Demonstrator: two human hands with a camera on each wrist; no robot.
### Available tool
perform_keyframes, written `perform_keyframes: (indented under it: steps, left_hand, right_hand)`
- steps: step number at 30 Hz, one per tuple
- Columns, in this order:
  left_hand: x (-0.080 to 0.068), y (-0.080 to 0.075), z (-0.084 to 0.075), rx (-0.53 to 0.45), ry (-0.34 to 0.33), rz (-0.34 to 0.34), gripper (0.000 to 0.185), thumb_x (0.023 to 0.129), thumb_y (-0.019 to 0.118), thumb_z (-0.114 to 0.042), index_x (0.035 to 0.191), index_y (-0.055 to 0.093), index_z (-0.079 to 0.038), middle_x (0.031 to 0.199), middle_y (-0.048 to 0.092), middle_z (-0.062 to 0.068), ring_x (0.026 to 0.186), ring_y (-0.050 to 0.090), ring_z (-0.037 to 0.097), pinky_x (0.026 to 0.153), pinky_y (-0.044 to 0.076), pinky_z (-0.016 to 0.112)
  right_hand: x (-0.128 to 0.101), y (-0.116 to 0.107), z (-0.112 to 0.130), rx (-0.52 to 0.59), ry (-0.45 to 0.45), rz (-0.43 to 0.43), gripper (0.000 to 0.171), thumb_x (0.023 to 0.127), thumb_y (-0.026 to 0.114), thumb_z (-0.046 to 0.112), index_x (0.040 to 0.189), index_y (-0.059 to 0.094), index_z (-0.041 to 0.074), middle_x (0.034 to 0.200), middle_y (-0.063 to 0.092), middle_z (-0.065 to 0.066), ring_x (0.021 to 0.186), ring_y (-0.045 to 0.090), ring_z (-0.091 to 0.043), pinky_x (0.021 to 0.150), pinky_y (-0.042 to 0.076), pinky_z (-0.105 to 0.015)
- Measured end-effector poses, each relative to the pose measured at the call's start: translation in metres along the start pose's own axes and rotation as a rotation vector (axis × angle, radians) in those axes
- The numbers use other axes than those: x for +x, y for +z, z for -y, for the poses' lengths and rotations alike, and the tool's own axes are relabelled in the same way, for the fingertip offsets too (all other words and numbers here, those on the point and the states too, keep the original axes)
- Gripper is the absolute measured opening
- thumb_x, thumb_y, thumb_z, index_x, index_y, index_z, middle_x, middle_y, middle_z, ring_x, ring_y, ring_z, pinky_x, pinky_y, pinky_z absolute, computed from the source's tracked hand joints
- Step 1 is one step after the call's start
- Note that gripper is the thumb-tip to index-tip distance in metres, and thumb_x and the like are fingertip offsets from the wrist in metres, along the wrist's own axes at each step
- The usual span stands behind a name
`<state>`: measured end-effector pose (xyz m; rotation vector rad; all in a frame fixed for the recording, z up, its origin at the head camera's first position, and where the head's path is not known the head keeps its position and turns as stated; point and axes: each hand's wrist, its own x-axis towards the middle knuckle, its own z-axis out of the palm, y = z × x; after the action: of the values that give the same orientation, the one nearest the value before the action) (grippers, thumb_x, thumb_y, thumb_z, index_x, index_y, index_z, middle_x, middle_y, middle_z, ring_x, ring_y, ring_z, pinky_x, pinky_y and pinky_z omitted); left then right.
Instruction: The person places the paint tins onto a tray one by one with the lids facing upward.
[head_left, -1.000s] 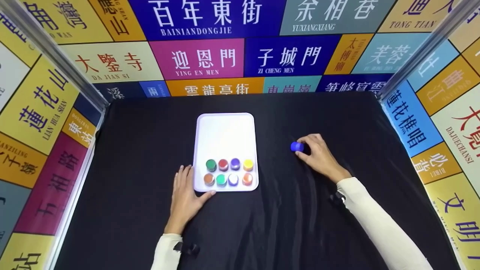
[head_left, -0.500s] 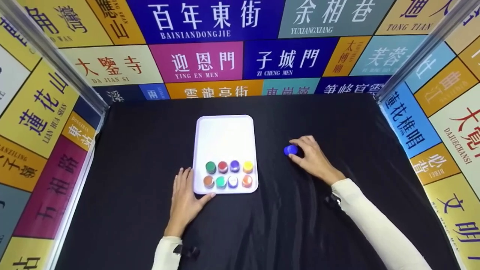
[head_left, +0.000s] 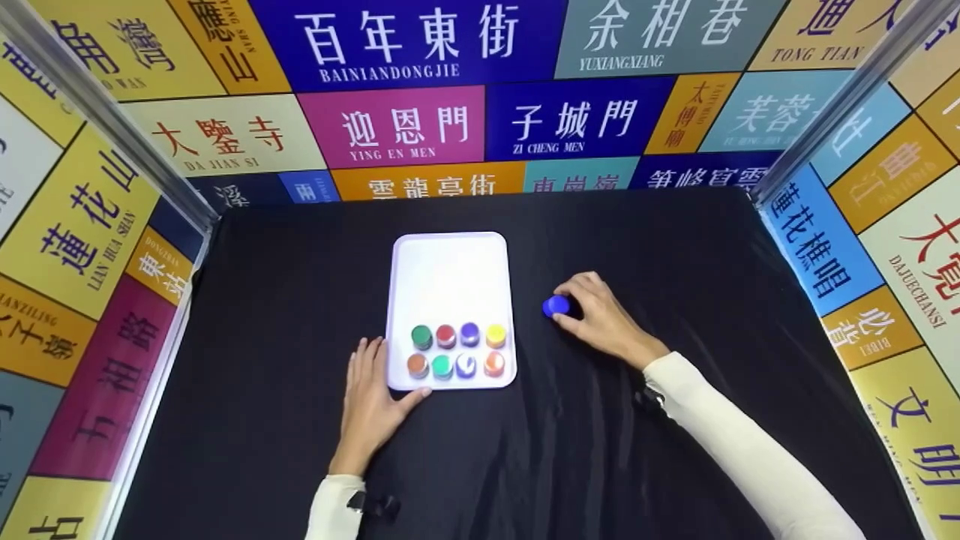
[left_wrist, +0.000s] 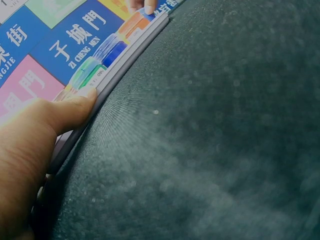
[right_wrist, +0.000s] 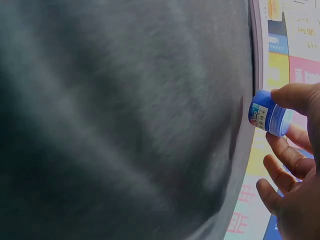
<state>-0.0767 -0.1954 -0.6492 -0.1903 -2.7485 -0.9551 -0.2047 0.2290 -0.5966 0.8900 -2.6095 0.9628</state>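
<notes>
Between the thumb and fingers of my right hand is a small blue paint jar, pinched above the black cloth to the right of the white tray. The right wrist view shows the printed label on this jar, with the thumb over its top end. My left hand rests at the tray's near left corner, straight fingers along the left side and thumb against the front edge. In the left wrist view the thumb presses on the tray rim.
Two rows of paint jars stand in the near half of the tray, among them a green one, a red one, a yellow one and an orange one. Black cloth covers the table. Printed panels enclose the back and sides.
My right hand has carried the blue paint jar leftward, closer to the tray. My left hand has kept its place at the tray corner.
</notes>
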Motion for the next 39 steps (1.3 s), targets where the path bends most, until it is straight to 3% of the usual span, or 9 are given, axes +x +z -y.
perform_keyframes:
  steps: [18, 28, 39]
  left_hand:
    - [0.0, -0.001, 0.0, -0.001, -0.012, 0.018, 0.114, 0.083, 0.092, -0.055, 0.165, 0.041, 0.006, 0.17, 0.041, 0.026, 0.166, 0.022, 0.043, 0.138, 0.01, 0.056]
    - [0.0, 0.0, 0.001, 0.003, 0.014, -0.004, 0.115, 0.082, 0.091, -0.057, 0.164, 0.042, 0.007, 0.168, 0.043, 0.027, 0.165, 0.024, 0.045, 0.137, 0.012, 0.058]
    - [0.0, 0.0, 0.001, 0.0, -0.014, 0.013, 0.115, 0.083, 0.091, -0.057, 0.165, 0.04, 0.006, 0.171, 0.041, 0.026, 0.167, 0.022, 0.043, 0.138, 0.01, 0.057]
  right_hand:
    - [0.022, 0.019, 0.023, -0.031, -0.036, 0.097, 0.036, 0.093, 0.087, 0.015, 0.124, 0.075, 0.001, 0.117, 0.071, -0.013, 0.119, 0.057, -0.036, 0.107, 0.049, -0.052]
    - [0.036, 0.027, 0.034, -0.059, -0.073, 0.14, 0.033, 0.096, 0.085, 0.016, 0.125, 0.075, 0.003, 0.118, 0.069, -0.011, 0.12, 0.056, -0.033, 0.108, 0.049, -0.048]
    - [0.057, 0.039, 0.041, -0.053, -0.124, 0.193, 0.034, 0.097, 0.084, 0.017, 0.126, 0.075, 0.002, 0.12, 0.07, -0.011, 0.121, 0.056, -0.032, 0.108, 0.049, -0.049]
